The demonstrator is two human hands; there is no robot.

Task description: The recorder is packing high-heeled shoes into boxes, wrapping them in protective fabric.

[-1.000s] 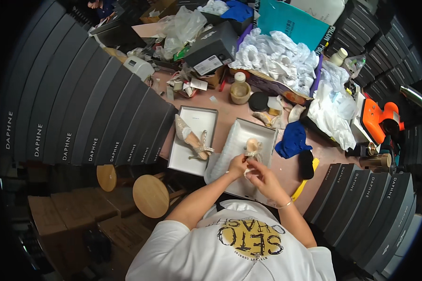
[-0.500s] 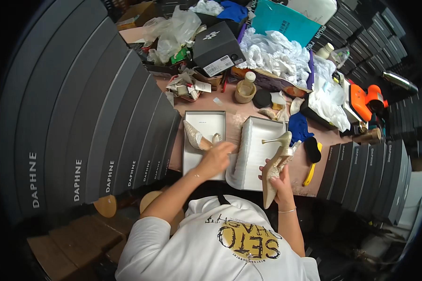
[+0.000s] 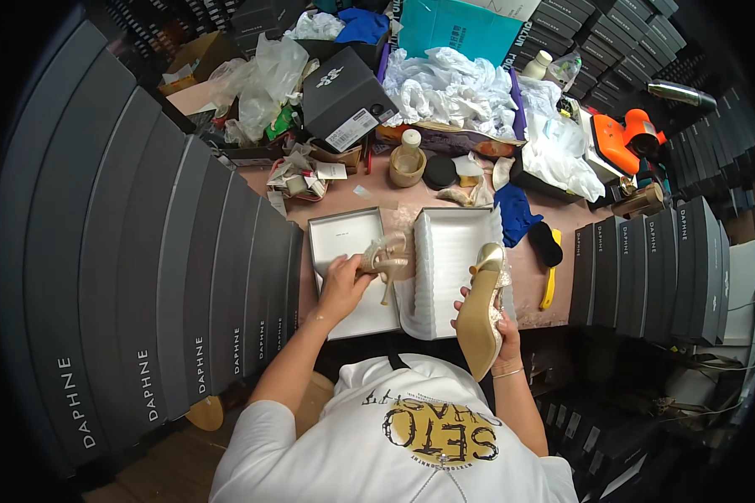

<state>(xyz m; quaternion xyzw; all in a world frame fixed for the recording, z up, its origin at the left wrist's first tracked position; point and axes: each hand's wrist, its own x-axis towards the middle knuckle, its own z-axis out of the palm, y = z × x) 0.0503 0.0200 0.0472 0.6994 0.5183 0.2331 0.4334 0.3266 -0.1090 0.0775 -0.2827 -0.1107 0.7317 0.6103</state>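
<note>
My left hand (image 3: 341, 289) is closed around a glittery pale-gold high-heeled shoe (image 3: 383, 256), lifted above a shallow grey box half with a white inside (image 3: 344, 230). Its straps and thin heel show; my fingers hide the toe end. In my right hand (image 3: 507, 339) is the matching high-heeled shoe (image 3: 478, 331), its tan sole turned up and its pointed toe toward me. That one is over the near right corner of a second box half (image 3: 457, 228), which is lined with white foam wrap (image 3: 409, 306).
Tall stacks of dark grey shoeboxes (image 3: 143, 251) wall the left side, and more boxes (image 3: 650, 268) stand at right. Behind are a bottle in a round holder (image 3: 408, 159), a blue cloth (image 3: 518, 214), a yellow-handled brush (image 3: 549, 285) and crumpled white paper (image 3: 453, 88).
My left hand has taken hold of the shoe in the left box half and raised it. My right hand has turned its shoe so more of the sole shows. The whole view has shifted slightly.
</note>
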